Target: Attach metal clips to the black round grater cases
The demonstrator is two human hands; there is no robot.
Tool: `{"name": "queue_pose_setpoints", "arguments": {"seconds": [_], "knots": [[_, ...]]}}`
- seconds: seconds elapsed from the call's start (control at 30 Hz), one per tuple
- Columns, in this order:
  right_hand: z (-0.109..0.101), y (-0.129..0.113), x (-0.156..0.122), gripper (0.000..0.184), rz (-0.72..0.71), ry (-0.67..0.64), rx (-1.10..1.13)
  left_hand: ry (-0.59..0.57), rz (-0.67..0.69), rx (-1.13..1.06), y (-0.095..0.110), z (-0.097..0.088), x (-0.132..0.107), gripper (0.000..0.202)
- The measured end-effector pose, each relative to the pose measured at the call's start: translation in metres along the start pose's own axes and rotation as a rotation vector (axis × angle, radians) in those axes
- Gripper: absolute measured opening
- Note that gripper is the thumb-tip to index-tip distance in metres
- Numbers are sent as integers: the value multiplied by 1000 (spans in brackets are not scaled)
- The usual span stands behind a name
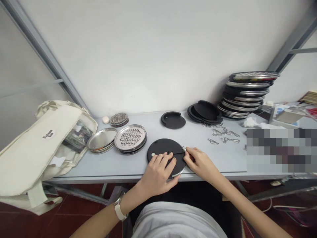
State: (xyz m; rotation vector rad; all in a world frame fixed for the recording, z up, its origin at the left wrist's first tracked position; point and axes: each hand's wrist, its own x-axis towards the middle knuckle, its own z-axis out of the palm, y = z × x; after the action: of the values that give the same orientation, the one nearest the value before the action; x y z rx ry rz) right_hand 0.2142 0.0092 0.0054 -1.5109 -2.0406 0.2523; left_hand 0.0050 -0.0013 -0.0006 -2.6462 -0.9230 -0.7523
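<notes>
Disc (164, 145), black and round, lies at the front edge of the table (223, 165), in front of our body. Our left hand (158, 173) rests across it, fingers bent and slightly apart on its top, thumb by the near rim; we cannot tell whether that thumb grips underneath. Our right hand (201, 163) has its thumb and forefinger closed on 1 small silver clip (184, 149) at the disc's right rim.

At left, 1 cream bag (32, 152) bears 1 round label (49, 134) with 2 lines of dark writing, too blurred for us to read surely.

Counting onward, we find 1 plain metal pile (102, 138), 1 grater pile (130, 137), 1 smaller grater pile (119, 119) and 1 white ball (106, 120). Behind the disc sit 1 black tray (173, 120) and 1 tray pile (205, 112). At right, loose clips (226, 133) overlap, defeating our count, near 1 tall stack (247, 94).
</notes>
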Motion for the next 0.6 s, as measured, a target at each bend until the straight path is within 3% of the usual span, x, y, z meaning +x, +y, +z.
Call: {"name": "queue_pose_setpoints", "arguments": {"seconds": [0.6], "knots": [[-2,-3,-2,27,-59,39,10,2,-6,31,0,2,0,45]]}}
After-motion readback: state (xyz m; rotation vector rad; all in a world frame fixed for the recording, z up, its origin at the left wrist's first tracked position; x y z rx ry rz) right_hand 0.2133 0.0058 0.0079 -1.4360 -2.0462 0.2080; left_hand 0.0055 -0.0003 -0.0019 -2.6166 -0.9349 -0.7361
